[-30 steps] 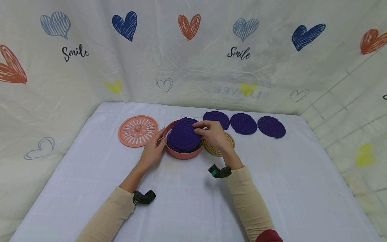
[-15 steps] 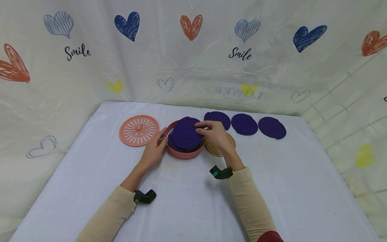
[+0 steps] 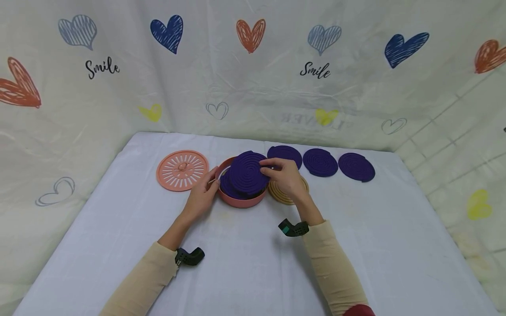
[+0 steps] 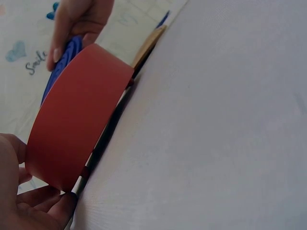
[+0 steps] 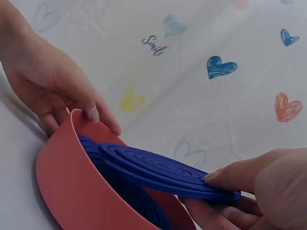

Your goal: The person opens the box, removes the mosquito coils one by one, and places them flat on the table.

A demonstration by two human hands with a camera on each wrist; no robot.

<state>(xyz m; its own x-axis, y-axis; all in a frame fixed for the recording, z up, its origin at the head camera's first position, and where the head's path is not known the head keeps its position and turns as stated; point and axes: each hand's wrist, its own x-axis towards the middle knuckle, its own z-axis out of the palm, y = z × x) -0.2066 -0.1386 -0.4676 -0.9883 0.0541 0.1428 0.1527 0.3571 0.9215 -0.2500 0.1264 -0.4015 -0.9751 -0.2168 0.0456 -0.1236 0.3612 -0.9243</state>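
A purple mosquito coil (image 3: 249,173) is tilted over the round coral mosquito coil box (image 3: 240,203); my right hand (image 3: 285,176) pinches its right edge between thumb and fingers. In the right wrist view, the thumb lies on top of the coil (image 5: 158,167) and fingers are beneath it. Another purple coil (image 3: 228,186) lies inside the box, partly hidden under the raised one. My left hand (image 3: 201,195) grips the box's left rim. From the left wrist view, the box wall (image 4: 79,115) shows with left-hand fingers (image 4: 45,201) at its lower end.
A slotted coral lid (image 3: 182,171) lies flat to the left of the box. Three purple coils lie in a row at the back right, the rightmost one (image 3: 356,166) apart from my arm. A tan coil (image 3: 281,194) sits partly under my right hand. White cloth (image 3: 245,263) covers the table.
My right hand has drawn the pinched purple coil slightly right and up, uncovering more of the coil beneath. My left hand keeps its grip on the box. The head view has shifted slightly.
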